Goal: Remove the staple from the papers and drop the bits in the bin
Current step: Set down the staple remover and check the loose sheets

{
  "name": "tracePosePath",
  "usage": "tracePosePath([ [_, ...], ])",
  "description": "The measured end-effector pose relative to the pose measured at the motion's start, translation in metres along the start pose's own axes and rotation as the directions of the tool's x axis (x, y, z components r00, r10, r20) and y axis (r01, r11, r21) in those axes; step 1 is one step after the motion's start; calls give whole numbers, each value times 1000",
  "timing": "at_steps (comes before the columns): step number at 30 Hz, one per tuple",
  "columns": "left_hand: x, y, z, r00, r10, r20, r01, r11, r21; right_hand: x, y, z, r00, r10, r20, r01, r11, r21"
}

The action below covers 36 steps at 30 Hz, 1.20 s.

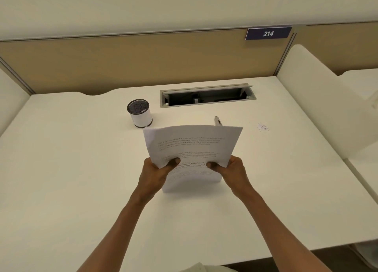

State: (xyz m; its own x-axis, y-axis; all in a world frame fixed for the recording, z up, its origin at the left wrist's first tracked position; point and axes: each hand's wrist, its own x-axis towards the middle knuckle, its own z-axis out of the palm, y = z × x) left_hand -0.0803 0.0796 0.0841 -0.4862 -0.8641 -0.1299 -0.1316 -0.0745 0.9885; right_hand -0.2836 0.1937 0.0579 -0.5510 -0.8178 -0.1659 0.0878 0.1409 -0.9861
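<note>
While I watch through the head camera, I log the desk as follows.

Papers: white printed sheets of paper [192, 147], several lines of black text, held upright, lower edge touching the white desk top [81, 169], top sheet bowed toward me.
Left hand: left hand [157, 169] grips the papers' left edge, thumb curled over the front, other fingers hidden behind.
Right hand: right hand [231, 169] grips the right edge the same way, thumb on the front.
Staple: I cannot make it out.
Bin: small round white container with black mesh rim [139, 113], standing upright on the desk, beyond and left of the papers, apart from them.
Tool: slim grey object [217, 120], just behind the papers' top edge, mostly hidden; kind unclear.
Desk slot: grey-framed cable hatch [207, 95], lid raised.
Sign: dark blue plate reading 214 [268, 33], on the tan back panel [143, 63].
</note>
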Motion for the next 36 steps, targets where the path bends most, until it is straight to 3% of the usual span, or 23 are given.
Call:
tracePosePath([
  [4,2,-1,1,1000,-17,1,17,1000,8,4,4,-2,1000,20,-2,-20,999,-40],
  [9,7,17,11,993,-16,-117,-25,938,-346,6,-2,-16,994,35,-107,-42,997,-66],
  [11,9,21,20,988,-77,-137,-2,865,-502,6,-1,-16,991,69,-111,-44,975,216],
  [13,11,23,30,985,-129,-111,32,784,-620,5,-2,-10,996,89,-29,-58,829,556],
  [15,11,24,40,986,-149,-80,51,714,-699,2,-9,-5,998,49,39,-62,744,666],
  [18,10,28,52,981,-193,-38,97,642,-761,-2,-19,3,998,4,57,-39,776,630],
  [21,13,29,51,978,-208,-23,114,620,-776,1,-27,0,996,13,-87,34,853,521],
  [24,26,27,31,962,-242,-123,51,606,-794,4,-29,-19,989,-6,-151,65,918,392],
  [27,37,18,0,955,-184,-233,-6,772,-635,5,-30,-37,984,-11,-177,62,956,285],
  [30,40,4,-18,979,-23,-204,-28,970,-241,7,-32,-46,985,-41,-166,77,973,220],
  [32,41,-5,-23,990,38,-136,-35,999,20,10,-35,-50,985,-39,-170,72,978,196],
  [33,42,-6,-26,992,31,-120,-23,997,71,11,-36,-53,986,-42,-159,72,978,193],
  [36,49,9,-36,998,-32,-61,32,999,-5,13,-42,-60,997,-47,-68,58,983,175],
])
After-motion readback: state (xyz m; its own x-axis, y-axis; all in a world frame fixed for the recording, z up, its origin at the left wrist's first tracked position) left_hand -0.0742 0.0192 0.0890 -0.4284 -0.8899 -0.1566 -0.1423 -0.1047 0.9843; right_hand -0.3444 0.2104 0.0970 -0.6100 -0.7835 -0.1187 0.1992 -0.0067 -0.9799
